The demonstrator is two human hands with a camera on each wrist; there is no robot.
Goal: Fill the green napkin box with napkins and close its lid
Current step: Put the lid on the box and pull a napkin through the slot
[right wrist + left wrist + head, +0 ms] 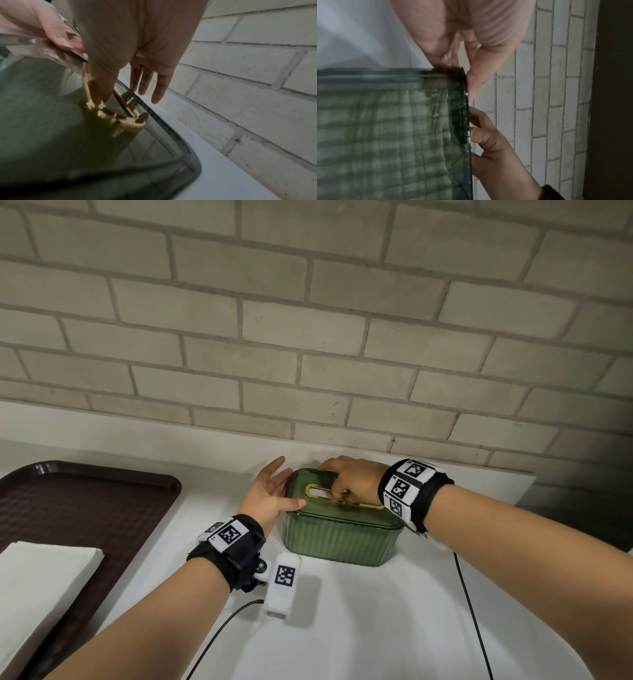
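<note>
**Both hands on the box, lid down**

Head view shows the box (337, 537) standing on the white counter (376, 628) near the brick wall (308, 320), its lid (346, 510) lying flat on top. A gold-rimmed slot (323, 492) runs along the lid, with something white showing through it. The left hand (270, 496) lies against the box's left end with fingers straight and relaxed, thumb across the near corner of the lid, steadying rather than gripping. The right hand (352, 479) comes over from the other side; its thumb hooks into the gold rim of the slot while the remaining fingers stretch out loosely over the far edge, as the right wrist view makes plain. To the left a brown tray (85, 508) carries a stack of napkins (37, 587), well apart from the box.

I'd judge the box to be hard, ribbed, translucent plastic: light, stiff and smooth enough to skid across the counter if pushed from one side only. The ribbed walls give better purchase than the glossy lid. The lid looks thin, so lifting by the slot rim or by an edge, with the other hand bracing an end wall, seems the sensible hold. Whether the box is already full, I cannot tell.
</note>
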